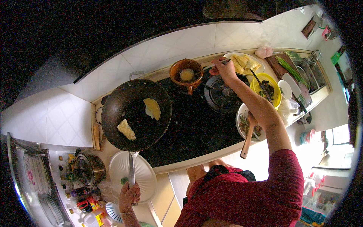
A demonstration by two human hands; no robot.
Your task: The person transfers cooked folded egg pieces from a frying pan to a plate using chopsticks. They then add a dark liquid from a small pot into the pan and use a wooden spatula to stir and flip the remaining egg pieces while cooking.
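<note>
My left hand [130, 193] grips the metal handle [132, 170] of a dark wok [127, 96]. Two pieces of food lie apart in the wok: a thin, pale yellow half-round piece [152, 109] and a folded, lumpy one [126, 130]. To the right, my right hand [224, 71] holds a metal utensil by its handle [209, 67], beside a brown pot [174, 71]. The utensil's far end reaches into the pot, where its shape is unclear. Pale yellow liquid [187, 75] shows inside. Below that hand is a bare burner [225, 92].
Folded flatbreads [245, 63] fill a plate behind my right hand. A yellow basket [278, 96] with chopsticks and a bowl of chopped filling [241, 130] with a wooden-handled tool stand right. A white lid or plate [147, 176] lies under the wok handle. Bottles and a steel pot [97, 170] stand left.
</note>
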